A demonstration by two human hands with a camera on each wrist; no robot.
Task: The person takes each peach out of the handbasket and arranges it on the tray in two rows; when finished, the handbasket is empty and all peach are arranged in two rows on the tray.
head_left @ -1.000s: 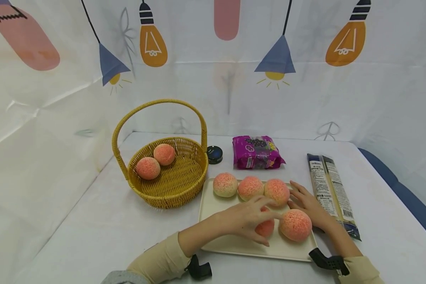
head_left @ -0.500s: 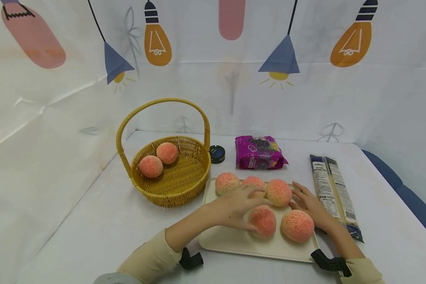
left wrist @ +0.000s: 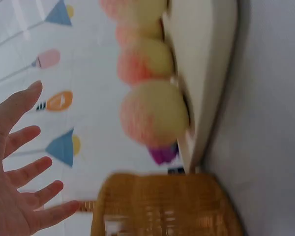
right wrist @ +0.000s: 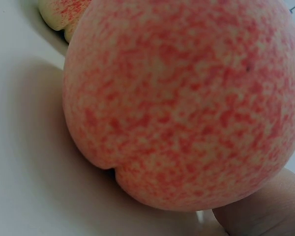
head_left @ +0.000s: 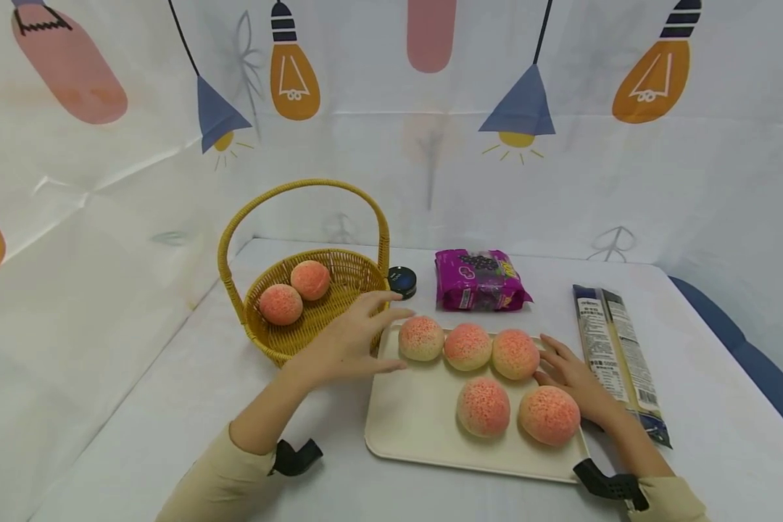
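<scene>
My left hand (head_left: 349, 344) hovers between the basket and the tray, fingers spread and nothing held. In the left wrist view the same hand (left wrist: 19, 182) shows its fingers apart from the peaches. Several pink-and-cream peaches lie on the cream tray (head_left: 411, 435); the back-left peach (head_left: 420, 338) is nearest that hand. My right hand (head_left: 574, 380) lies at the tray's right edge, close to the back-right peach (head_left: 515, 354) and the front-right peach (head_left: 549, 415). A peach (right wrist: 187, 108) fills the right wrist view, hiding most of that hand. Two peaches (head_left: 281, 304) sit in the wicker basket (head_left: 274, 353).
The basket's tall arched handle (head_left: 307, 183) rises left of the tray. Behind stand a round dark tin (head_left: 402, 280) and a purple packet (head_left: 479, 281). A long flat pack (head_left: 620, 355) lies right of the right hand. A printed white sheet (head_left: 365, 167) hangs at the back.
My left hand has moved left, from over the peaches on the tray to beside the basket, holding nothing. The right hand has stayed at the tray's right edge. The view has shifted slightly.
</scene>
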